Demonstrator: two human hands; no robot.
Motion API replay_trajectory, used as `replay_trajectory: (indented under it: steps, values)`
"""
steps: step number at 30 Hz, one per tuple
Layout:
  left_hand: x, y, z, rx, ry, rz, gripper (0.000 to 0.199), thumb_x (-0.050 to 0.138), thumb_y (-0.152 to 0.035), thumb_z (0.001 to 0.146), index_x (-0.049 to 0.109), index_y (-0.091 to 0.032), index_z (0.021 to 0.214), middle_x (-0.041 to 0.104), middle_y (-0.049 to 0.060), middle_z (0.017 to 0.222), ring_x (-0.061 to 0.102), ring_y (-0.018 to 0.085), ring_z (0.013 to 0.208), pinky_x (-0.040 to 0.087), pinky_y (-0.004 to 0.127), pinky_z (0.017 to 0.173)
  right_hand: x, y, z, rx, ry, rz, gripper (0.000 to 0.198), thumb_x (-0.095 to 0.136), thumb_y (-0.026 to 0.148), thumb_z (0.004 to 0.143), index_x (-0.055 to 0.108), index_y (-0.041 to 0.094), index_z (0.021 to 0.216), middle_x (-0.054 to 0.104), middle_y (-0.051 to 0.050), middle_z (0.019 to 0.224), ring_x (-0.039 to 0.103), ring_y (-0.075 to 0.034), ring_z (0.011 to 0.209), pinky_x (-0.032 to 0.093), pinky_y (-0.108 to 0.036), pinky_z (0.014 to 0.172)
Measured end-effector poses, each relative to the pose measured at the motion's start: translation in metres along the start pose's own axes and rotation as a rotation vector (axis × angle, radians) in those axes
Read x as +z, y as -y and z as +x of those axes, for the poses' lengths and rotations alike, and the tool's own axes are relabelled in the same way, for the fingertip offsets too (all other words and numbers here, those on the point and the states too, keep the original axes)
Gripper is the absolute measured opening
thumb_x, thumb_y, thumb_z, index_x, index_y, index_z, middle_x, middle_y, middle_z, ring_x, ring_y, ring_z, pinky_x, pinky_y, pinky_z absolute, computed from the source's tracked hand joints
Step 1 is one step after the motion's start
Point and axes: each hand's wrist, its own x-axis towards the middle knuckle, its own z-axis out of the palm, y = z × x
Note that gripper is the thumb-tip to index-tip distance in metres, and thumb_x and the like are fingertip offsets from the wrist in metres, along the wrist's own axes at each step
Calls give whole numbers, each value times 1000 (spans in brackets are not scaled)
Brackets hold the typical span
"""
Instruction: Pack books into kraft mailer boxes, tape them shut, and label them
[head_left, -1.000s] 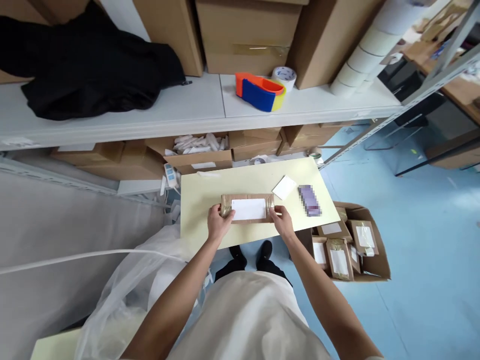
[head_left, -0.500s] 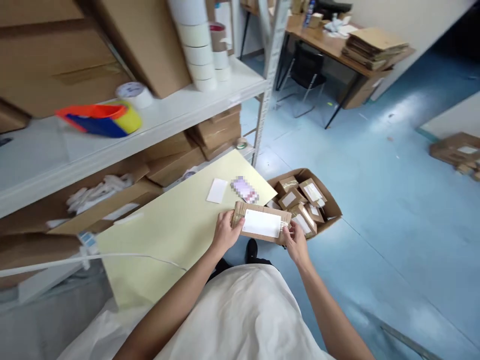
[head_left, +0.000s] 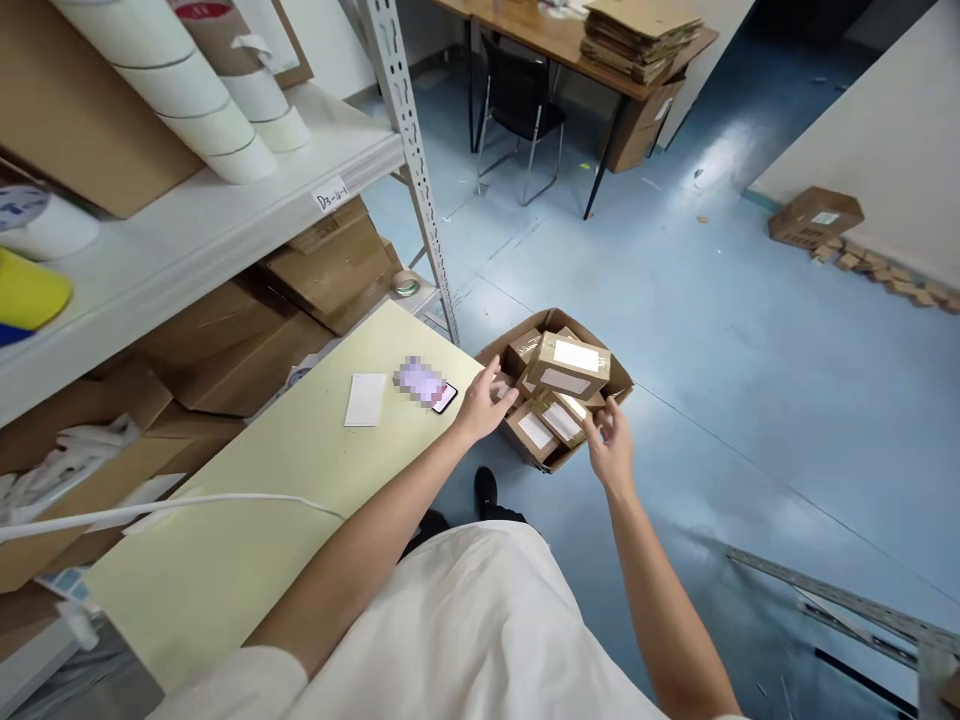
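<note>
A labelled cardboard parcel (head_left: 568, 364) lies at the top of a pile in the large open carton (head_left: 625, 377) on the floor. My left hand (head_left: 484, 402) is open at the carton's left side, fingers apart and holding nothing. On the other side, my right hand (head_left: 611, 447) also hangs open near the front right rim, apart from the top parcel. Below that parcel, several smaller boxes with white labels, such as one taped box (head_left: 559, 418), fill the carton.
The yellow tabletop (head_left: 300, 470) at left holds a white paper pad (head_left: 366, 400) and a phone (head_left: 444, 397). A metal shelf (head_left: 360, 170) with tape rolls stands beyond. A black chair (head_left: 521, 95) is by the far desk; a metal frame (head_left: 832, 592) lies at lower right.
The parcel that both hands held has left them and now rests on the pile in the carton. My hands have come apart, and the view has swung right.
</note>
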Motion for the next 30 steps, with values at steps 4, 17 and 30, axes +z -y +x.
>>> replay_trajectory:
  steps: [4,17,30]
  values:
    - [-47,38,-69,-168,-10,12,48,59,-36,80,55,-18,124,66,11,111,67,20,92,54,39,86,30,10,-34,110,176,123,67,52,47,82,38,15,139,55,-20,129,67,-25,92,52,-43,82]
    - [-141,136,-293,-539,-540,-129,44,61,-54,70,64,-18,95,71,8,88,68,20,73,56,37,74,174,107,-87,-400,781,-473,38,48,30,88,54,18,123,71,-6,93,67,-20,83,48,-29,71]
    - [-146,140,-302,-718,-665,-14,39,54,-46,76,61,-19,103,70,9,99,69,21,83,55,35,76,300,131,-7,-297,870,-826,63,44,34,89,25,10,145,67,-22,101,66,-31,88,45,-40,72]
